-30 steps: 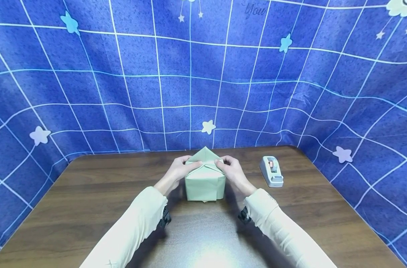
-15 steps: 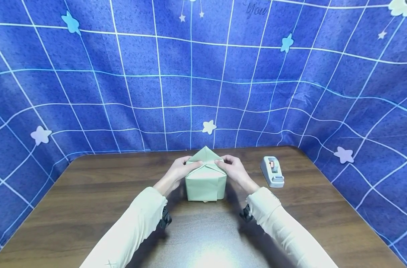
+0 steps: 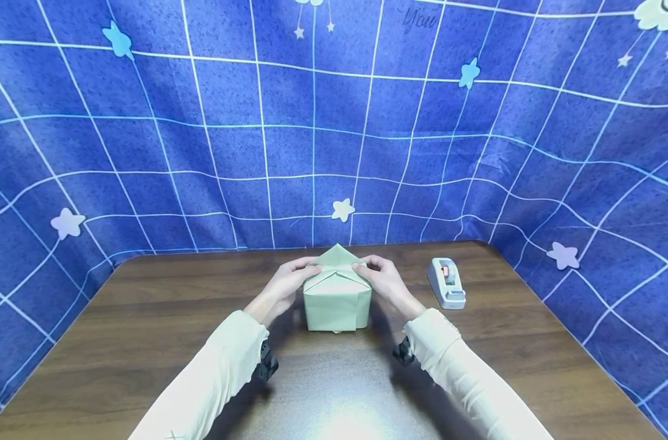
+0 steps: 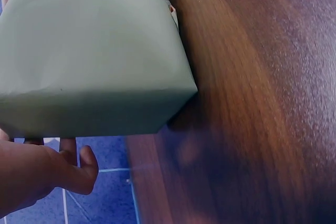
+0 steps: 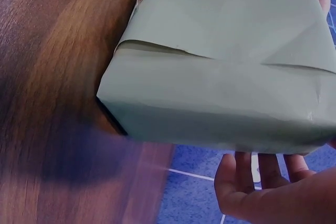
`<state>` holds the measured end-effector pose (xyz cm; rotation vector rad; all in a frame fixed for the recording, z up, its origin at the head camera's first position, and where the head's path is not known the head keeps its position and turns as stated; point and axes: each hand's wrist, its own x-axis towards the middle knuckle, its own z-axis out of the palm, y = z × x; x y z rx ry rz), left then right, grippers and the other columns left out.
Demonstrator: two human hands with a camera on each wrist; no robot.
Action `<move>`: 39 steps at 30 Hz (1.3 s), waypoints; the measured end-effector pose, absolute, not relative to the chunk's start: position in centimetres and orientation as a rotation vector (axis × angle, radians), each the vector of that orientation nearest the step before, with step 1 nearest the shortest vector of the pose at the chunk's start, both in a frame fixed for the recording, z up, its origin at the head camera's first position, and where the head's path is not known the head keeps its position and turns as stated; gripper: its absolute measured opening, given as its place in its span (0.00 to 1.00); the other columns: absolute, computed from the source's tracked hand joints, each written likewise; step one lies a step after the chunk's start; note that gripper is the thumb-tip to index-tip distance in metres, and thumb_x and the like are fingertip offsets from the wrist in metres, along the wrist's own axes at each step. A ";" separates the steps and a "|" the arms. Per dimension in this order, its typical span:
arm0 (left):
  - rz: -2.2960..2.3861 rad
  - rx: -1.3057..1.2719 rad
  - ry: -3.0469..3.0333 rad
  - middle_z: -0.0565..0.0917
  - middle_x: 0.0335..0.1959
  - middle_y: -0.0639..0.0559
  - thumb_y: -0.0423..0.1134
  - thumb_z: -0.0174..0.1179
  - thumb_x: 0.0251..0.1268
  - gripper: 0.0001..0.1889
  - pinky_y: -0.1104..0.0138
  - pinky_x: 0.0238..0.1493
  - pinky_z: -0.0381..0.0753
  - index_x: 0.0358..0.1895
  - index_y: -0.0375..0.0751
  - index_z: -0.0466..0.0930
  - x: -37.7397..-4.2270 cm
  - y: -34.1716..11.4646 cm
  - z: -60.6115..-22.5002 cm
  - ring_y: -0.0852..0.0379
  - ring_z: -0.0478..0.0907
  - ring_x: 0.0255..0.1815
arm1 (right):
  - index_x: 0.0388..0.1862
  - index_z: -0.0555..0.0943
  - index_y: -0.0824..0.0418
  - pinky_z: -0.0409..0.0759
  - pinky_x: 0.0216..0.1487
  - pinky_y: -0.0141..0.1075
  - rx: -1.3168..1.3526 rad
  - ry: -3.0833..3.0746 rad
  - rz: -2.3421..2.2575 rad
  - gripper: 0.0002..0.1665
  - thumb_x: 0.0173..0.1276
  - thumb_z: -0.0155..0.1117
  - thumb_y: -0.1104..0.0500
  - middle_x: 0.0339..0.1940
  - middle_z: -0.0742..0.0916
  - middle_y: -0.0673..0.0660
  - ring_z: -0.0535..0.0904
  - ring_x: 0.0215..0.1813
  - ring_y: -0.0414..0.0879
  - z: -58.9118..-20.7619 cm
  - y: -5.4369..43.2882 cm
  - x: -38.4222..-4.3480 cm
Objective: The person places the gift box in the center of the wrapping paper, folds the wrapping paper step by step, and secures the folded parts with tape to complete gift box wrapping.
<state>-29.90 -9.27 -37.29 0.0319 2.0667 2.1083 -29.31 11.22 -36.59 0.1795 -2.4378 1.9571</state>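
A box wrapped in pale green paper [image 3: 334,311] stands near the back of the wooden table, its top paper folded into creased flaps with a pointed flap [image 3: 338,253] rising at the far side. My left hand [image 3: 286,282] holds the top left edge, thumb on the paper near the corner and fingers down the far side. On the opposite edge my right hand [image 3: 383,278] grips the paper, its thumb pressing the fold. The right wrist view shows a seam and an overlapping layer on the wrapped box [image 5: 210,87]; some fingertips are hidden behind it.
A white tape dispenser [image 3: 447,282] sits on the table [image 3: 201,287] to the right of the box. Behind the table hangs a blue curtain [image 3: 289,153] with white grid lines and stars.
My left thumb has slid left, from near the middle of the folded top to its left edge, and the left wrist has shifted slightly left. My right hand stays in place.
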 end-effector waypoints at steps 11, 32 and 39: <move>2.172 0.046 1.987 0.83 0.34 0.61 0.35 0.57 0.59 0.19 0.70 0.40 0.71 0.55 0.39 0.75 -30.0 -9.7 -37.1 0.66 0.76 0.33 | 0.49 0.79 0.64 0.74 0.39 0.31 0.229 -2.425 2.047 0.16 0.67 0.50 0.60 0.36 0.83 0.49 0.76 0.35 0.37 -36.3 11.8 -29.3; 2.262 0.007 1.932 0.83 0.47 0.60 0.33 0.58 0.57 0.18 0.71 0.44 0.71 0.53 0.42 0.78 -29.8 -10.0 -37.3 0.67 0.77 0.42 | 0.50 0.81 0.58 0.77 0.38 0.32 0.333 -2.304 2.129 0.19 0.62 0.52 0.62 0.47 0.86 0.52 0.79 0.35 0.36 -37.2 12.3 -30.1; 2.265 0.051 1.940 0.82 0.50 0.57 0.32 0.57 0.58 0.17 0.70 0.47 0.73 0.52 0.39 0.79 -29.5 -10.1 -37.5 0.66 0.76 0.46 | 0.53 0.79 0.59 0.77 0.46 0.36 0.269 -2.402 2.108 0.20 0.64 0.50 0.64 0.54 0.82 0.55 0.80 0.43 0.38 -36.3 12.2 -29.3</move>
